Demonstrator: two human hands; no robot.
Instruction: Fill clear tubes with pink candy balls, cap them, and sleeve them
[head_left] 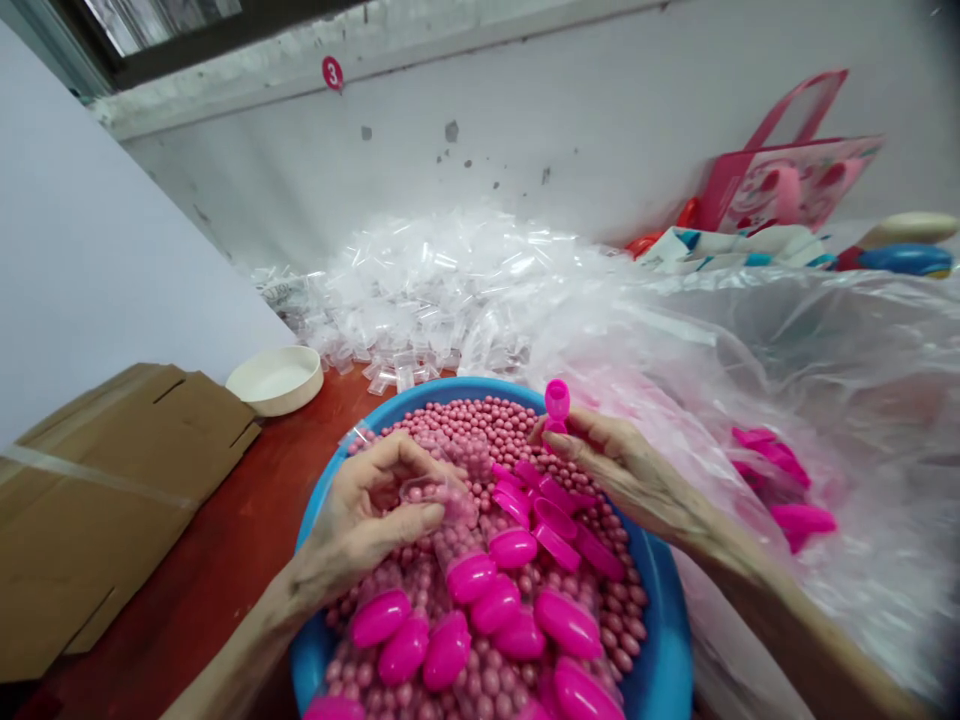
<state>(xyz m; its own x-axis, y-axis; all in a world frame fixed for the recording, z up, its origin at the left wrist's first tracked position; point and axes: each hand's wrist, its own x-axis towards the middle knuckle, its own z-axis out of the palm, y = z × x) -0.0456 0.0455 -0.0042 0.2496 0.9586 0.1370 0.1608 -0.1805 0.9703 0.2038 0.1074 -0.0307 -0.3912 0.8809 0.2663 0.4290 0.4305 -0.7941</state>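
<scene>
A blue basin (679,630) in front of me is full of small pink balls (491,420). Over its left side my left hand (375,500) is closed around a small clear plastic container (448,497) with pink balls in it. At the far right rim, my right hand (626,465) pinches a bright pink plastic cap (557,400), its hollow end up. Between and below the hands, several bright pink oval caps (495,603) lie on the balls, some seemingly fitted to clear containers. Other hollow pink caps (555,520) are heaped nearer my right hand.
Clear plastic containers (420,310) are piled behind the basin against the wall. To the right lies a large clear plastic bag (862,400) with pink caps (780,470) in it. A white round dish (277,385) and a cardboard box (120,500) are at left; a pink bag (795,180) stands back right.
</scene>
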